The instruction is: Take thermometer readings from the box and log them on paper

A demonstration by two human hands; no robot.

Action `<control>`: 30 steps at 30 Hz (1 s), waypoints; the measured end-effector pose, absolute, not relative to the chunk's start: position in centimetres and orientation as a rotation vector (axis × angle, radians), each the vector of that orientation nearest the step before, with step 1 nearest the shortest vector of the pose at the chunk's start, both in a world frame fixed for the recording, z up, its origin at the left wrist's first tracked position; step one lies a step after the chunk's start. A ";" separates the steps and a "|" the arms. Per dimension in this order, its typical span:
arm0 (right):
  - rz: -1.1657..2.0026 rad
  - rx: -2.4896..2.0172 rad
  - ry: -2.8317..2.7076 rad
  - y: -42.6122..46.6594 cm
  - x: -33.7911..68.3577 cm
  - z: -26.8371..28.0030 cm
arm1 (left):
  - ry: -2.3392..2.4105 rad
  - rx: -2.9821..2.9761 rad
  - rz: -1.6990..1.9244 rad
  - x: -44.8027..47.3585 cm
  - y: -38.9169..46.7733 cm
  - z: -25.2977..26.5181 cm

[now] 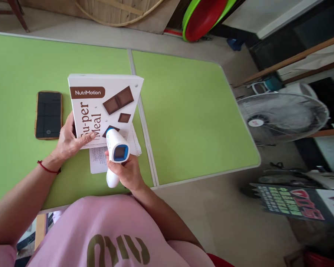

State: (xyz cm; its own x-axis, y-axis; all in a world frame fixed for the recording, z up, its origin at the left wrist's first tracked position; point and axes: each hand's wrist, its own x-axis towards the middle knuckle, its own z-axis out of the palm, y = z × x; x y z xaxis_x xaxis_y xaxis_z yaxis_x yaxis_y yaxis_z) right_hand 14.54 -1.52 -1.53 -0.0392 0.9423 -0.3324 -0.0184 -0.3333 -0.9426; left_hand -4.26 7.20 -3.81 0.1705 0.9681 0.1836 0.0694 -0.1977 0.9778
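A white box [114, 87] printed with "NutriMotion" and pictures of brown bars is seen left of centre in the frame, held at a tilt over the green table [195, 115]. Its lower left edge is gripped by the left hand [68, 140]: the thumb is laid on the printed front, and the fingers are tucked behind, mostly hidden. At the lower centre, a white handheld device [114, 141] with a blue-rimmed, dark screen is held by the right hand [129, 172], the fingers being closed around its handle. The front of the box is overlapped by the device's blue far end; whether the two are touching cannot be told for certain from this angle. Printed paper [97, 163] on the table is partly covered by both. At the left of the frame, a phone [48, 115] in a brown case is laid near the left hand. At the right, a fan [281, 116] is seen beyond the table's end.
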 end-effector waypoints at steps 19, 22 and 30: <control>1.479 -1.403 -0.986 -1.3 14.3 -0.8 | 1.224 1.533 1.184 -4.3 6.9 -3.7; 1.457 -1.403 -1.041 -1.6 14.7 -0.8 | 1.194 1.432 1.220 -4.1 7.0 -4.0; 1.213 -1.540 -1.214 -1.8 18.7 0.6 | 1.089 1.474 1.408 -3.6 7.3 -3.7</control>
